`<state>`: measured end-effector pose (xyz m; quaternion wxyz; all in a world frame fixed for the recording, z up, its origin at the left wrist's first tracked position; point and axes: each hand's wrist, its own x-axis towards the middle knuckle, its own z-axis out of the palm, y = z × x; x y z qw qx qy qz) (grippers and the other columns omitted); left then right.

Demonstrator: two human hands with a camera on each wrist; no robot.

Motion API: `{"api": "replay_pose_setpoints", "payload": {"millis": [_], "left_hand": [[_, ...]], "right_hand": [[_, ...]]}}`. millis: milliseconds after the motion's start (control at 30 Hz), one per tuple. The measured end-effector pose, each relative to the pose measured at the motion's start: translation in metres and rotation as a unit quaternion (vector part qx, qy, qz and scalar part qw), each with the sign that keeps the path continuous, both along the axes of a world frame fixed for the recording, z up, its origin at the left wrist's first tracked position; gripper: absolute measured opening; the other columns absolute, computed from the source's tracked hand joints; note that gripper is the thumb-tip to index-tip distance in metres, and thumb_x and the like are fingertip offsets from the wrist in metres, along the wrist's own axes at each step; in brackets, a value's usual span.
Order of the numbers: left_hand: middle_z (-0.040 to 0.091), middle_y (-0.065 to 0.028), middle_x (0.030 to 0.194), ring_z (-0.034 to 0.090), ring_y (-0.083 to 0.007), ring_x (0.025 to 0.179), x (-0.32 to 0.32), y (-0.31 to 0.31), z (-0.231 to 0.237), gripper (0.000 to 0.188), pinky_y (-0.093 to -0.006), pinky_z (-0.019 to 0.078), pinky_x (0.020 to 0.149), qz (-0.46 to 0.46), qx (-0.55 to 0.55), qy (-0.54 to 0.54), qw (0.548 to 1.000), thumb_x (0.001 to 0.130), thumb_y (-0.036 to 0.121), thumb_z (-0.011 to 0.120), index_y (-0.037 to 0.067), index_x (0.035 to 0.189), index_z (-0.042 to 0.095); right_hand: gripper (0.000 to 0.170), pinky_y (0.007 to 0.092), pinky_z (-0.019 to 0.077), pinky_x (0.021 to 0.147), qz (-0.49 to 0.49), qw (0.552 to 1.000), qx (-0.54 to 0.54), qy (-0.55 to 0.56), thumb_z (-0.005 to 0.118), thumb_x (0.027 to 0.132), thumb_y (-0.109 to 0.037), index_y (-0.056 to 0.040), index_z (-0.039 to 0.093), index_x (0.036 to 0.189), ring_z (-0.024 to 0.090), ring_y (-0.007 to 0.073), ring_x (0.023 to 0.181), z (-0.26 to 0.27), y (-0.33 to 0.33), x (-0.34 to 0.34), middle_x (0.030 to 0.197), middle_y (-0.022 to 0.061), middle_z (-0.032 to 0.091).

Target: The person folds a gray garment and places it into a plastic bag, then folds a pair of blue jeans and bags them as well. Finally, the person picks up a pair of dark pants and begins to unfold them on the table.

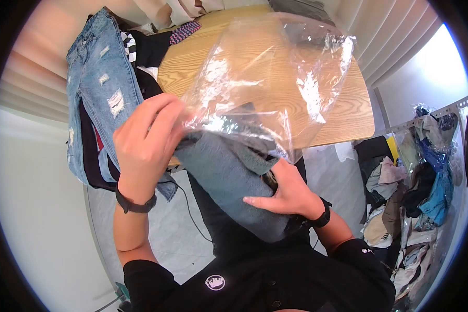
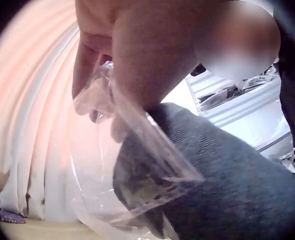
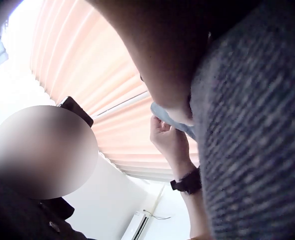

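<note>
A folded grey-blue knit garment (image 1: 218, 171) slants across the front of the body in the head view. Its upper end lies within the mouth of a clear plastic bag (image 1: 275, 67), which spreads out over the table. At the bag's near edge, my left hand (image 1: 149, 143) pinches the film between thumb and fingers. My right hand (image 1: 292, 195) grips the garment's lower right side, thumb on top and the other fingers partly hidden in its folds. The left wrist view shows film (image 2: 100, 170) hanging from the fingers beside the grey cloth (image 2: 227, 170).
Ripped blue jeans (image 1: 104, 78) and dark clothes lie at the table's left side. The wooden table (image 1: 356, 114) has a rounded right edge. Many bagged and folded clothes (image 1: 395, 192) sit at the right. A dark cable (image 1: 189, 208) hangs below the table.
</note>
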<state>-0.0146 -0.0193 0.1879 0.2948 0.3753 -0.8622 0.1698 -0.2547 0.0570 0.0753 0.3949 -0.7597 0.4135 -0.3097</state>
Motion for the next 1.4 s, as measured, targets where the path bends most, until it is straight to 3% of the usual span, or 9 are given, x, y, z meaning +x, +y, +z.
{"api": "replay_pose_setpoints", "payload": {"millis": [267,467,567,667,767,833,933,1133,1400], "left_hand": [[0.061,-0.0075,0.11,0.063,-0.0227,0.09,-0.016,0.016,-0.003,0.048,-0.0297,0.0545,0.066,0.003,-0.033,-0.057,0.998,0.066,-0.005,0.066,0.009,0.112,0.068],[0.066,-0.0129,0.107,0.063,-0.0257,0.095,-0.025,0.022,-0.007,0.035,-0.032,0.0546,0.075,-0.039,-0.084,-0.028,0.995,0.066,0.005,0.066,0.004,0.1,0.071],[0.067,-0.0118,0.105,0.063,-0.0268,0.095,-0.028,0.021,-0.004,0.029,-0.0347,0.0536,0.079,-0.034,-0.155,-0.038,0.987,0.066,0.005,0.065,0.003,0.094,0.072],[0.063,-0.0142,0.115,0.06,-0.0307,0.104,-0.026,0.019,-0.002,0.038,-0.038,0.0499,0.087,-0.057,-0.054,0.006,0.997,0.069,0.003,0.068,0.001,0.107,0.066],[0.048,-0.0196,0.133,0.049,-0.0347,0.122,-0.014,-0.007,-0.005,0.072,-0.0408,0.0403,0.1,0.022,0.136,0.177,0.974,0.071,0.002,0.068,0.005,0.137,0.038],[0.048,-0.0114,0.135,0.05,-0.0251,0.121,-0.004,-0.034,-0.023,0.069,-0.0388,0.0398,0.102,0.005,0.361,0.286,0.888,0.075,-0.006,0.063,0.005,0.138,0.038],[0.052,-0.0107,0.13,0.054,-0.0249,0.117,-0.004,-0.067,-0.051,0.072,-0.0379,0.0407,0.101,-0.009,0.443,0.283,0.851,0.073,-0.007,0.066,0.007,0.138,0.038],[0.045,-0.013,0.135,0.047,-0.0323,0.122,-0.018,-0.072,-0.064,0.084,-0.0411,0.0392,0.103,-0.055,0.23,-0.002,0.972,0.063,-0.003,0.075,0.013,0.138,0.041],[0.054,-0.0139,0.126,0.055,-0.0314,0.113,-0.02,-0.094,-0.101,0.068,-0.039,0.0456,0.094,-0.048,0.142,-0.059,0.987,0.067,-0.008,0.068,0.011,0.13,0.049]], "right_hand": [[0.074,0.0402,0.0519,0.07,-0.17,0.982,-0.08,-0.019,0.081,0.067,-0.036,0.0035,0.049,0.12,0.061,0.039,0.086,0.002,-0.005,0.01,0.108,0.0215,0.054],[0.081,0.0374,0.0491,0.056,-0.213,0.97,-0.116,0.032,0.081,0.066,-0.04,0.0047,0.046,0.125,0.06,0.0327,0.074,0.005,-0.006,0.014,0.093,0.0162,0.05],[0.073,0.0425,0.0502,0.079,-0.205,0.978,-0.035,0.032,0.082,0.067,-0.027,0.0023,0.048,0.125,0.058,0.0432,0.1,0.015,-0.006,0.016,0.12,0.0244,0.052],[0.073,0.0429,0.0499,0.076,-0.211,0.976,-0.052,0.026,0.082,0.067,-0.028,0.0025,0.048,0.123,0.058,0.0438,0.095,0.011,-0.009,0.016,0.114,0.0235,0.052],[0.091,0.039,0.0488,0.056,-0.217,0.969,-0.106,0.044,0.079,0.068,-0.041,0.0044,0.039,0.135,0.06,0.0337,0.074,0.003,-0.015,0.013,0.093,0.0158,0.05],[0.091,0.0403,0.0493,0.057,-0.225,0.969,-0.092,0.054,0.079,0.069,-0.041,0.0043,0.038,0.136,0.06,0.0349,0.075,-0.001,-0.019,0.012,0.095,0.0163,0.05],[0.09,0.041,0.0497,0.059,-0.232,0.967,-0.083,0.063,0.078,0.07,-0.042,0.0042,0.038,0.136,0.06,0.0361,0.076,-0.006,-0.022,0.009,0.096,0.017,0.051],[0.083,0.0417,0.0499,0.062,-0.25,0.964,-0.083,0.038,0.078,0.07,-0.039,0.0014,0.041,0.132,0.06,0.0376,0.078,-0.011,-0.023,-0.006,0.098,0.0178,0.051],[0.077,0.043,0.0502,0.074,-0.232,0.968,-0.094,-0.014,0.081,0.067,-0.031,-0.0014,0.046,0.129,0.059,0.0388,0.092,-0.009,-0.022,-0.018,0.108,0.0185,0.053]]}}
